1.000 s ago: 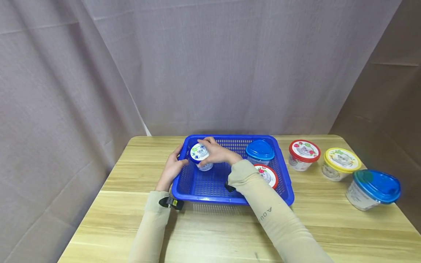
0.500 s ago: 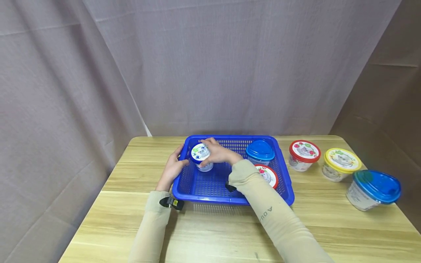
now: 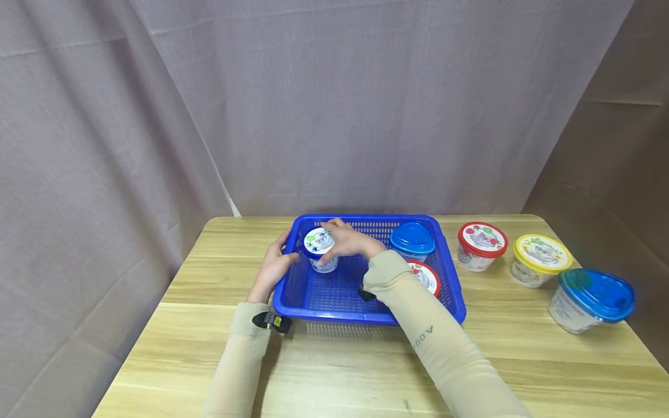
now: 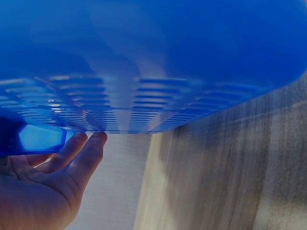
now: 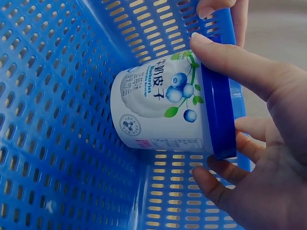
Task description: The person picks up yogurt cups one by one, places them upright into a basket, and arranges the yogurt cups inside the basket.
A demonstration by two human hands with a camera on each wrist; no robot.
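Note:
A blue plastic basket (image 3: pixel 334 316) with slotted walls stands on the table. My left hand (image 3: pixel 273 268) holds its left rim, thumb over the inner side and fingers along the outside; those fingers also show under the rim in the left wrist view. At the basket's left end, a white yogurt cup (image 5: pixel 158 108) with blueberry print and a dark blue lid sits upright or nearly so. My right hand (image 3: pixel 347 241) grips it near the lid, thumb on one side and fingers on the other. Whether its base touches the basket floor I cannot tell.
Inside the basket's right end are a blue-lidded tub (image 3: pixel 412 239) and a red-lidded cup (image 3: pixel 425 278), partly behind my right sleeve. To the right stand a red-lidded cup (image 3: pixel 482 244), a yellow-lidded cup (image 3: pixel 540 258) and a larger blue-lidded tub (image 3: pixel 590 299) near the table's edge.
My right hand has shifted very slightly to the right with the cup's lid. The left hand stays on the basket rim.

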